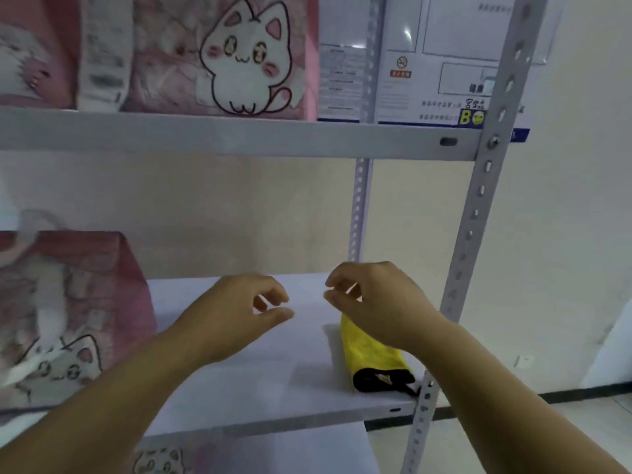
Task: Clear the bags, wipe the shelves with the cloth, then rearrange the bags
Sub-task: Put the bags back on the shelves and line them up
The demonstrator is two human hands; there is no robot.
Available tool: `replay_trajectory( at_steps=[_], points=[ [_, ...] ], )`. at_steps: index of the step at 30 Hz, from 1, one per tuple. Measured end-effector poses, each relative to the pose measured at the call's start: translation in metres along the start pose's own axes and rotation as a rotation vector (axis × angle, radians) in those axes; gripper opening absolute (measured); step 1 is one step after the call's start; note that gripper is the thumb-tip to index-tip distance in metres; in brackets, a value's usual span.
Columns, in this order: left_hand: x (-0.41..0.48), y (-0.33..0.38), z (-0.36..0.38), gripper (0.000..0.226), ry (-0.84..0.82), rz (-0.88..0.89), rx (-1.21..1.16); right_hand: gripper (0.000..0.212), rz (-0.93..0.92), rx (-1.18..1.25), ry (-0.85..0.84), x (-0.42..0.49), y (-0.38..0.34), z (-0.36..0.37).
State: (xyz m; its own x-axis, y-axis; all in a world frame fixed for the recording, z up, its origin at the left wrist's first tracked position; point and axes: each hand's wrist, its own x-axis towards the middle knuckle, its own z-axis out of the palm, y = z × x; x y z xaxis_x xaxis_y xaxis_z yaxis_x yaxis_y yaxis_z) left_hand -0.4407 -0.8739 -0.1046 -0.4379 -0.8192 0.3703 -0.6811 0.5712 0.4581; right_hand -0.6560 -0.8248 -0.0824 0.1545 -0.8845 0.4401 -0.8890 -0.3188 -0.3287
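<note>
A pink bag with a white cartoon cat (pixel 222 59) stands on the upper shelf (pixel 239 136). Another pink cat bag (pixel 68 316) stands at the left of the middle shelf (pixel 273 381). A rolled yellow cloth with a black end (pixel 374 359) lies at the right of that shelf. My left hand (pixel 239 309) hovers over the shelf's middle, fingers loosely curled, holding nothing. My right hand (pixel 372 302) hovers just above the cloth's far end, fingers loosely curled and empty. The cloth's far part is hidden behind my right wrist.
A grey perforated upright post (pixel 478 213) bounds the rack on the right. Papers and a notice (pixel 410 63) hang behind the upper shelf. A third cat bag (pixel 157 461) shows on the shelf below. A cream wall lies behind.
</note>
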Motion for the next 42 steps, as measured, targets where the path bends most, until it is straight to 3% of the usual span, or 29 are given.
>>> replay_trajectory(
  at_steps=[10, 21, 34, 42],
  points=[
    [-0.06, 0.028, -0.105, 0.007, 0.2, 0.103, 0.152, 0.012, -0.21, 0.044, 0.108, 0.011, -0.078, -0.049],
    [-0.142, 0.037, -0.222, 0.016, 0.33, 0.156, 0.173, 0.009, -0.302, 0.088, 0.222, -0.012, -0.189, -0.096],
    [-0.247, -0.005, -0.309, 0.013, 0.434, 0.015, 0.204, 0.013, -0.348, 0.101, 0.29, -0.038, -0.296, -0.099],
    [-0.267, -0.023, -0.333, 0.011, 0.506, -0.029, 0.235, 0.016, -0.299, 0.022, 0.302, -0.033, -0.319, -0.093]
  ],
)
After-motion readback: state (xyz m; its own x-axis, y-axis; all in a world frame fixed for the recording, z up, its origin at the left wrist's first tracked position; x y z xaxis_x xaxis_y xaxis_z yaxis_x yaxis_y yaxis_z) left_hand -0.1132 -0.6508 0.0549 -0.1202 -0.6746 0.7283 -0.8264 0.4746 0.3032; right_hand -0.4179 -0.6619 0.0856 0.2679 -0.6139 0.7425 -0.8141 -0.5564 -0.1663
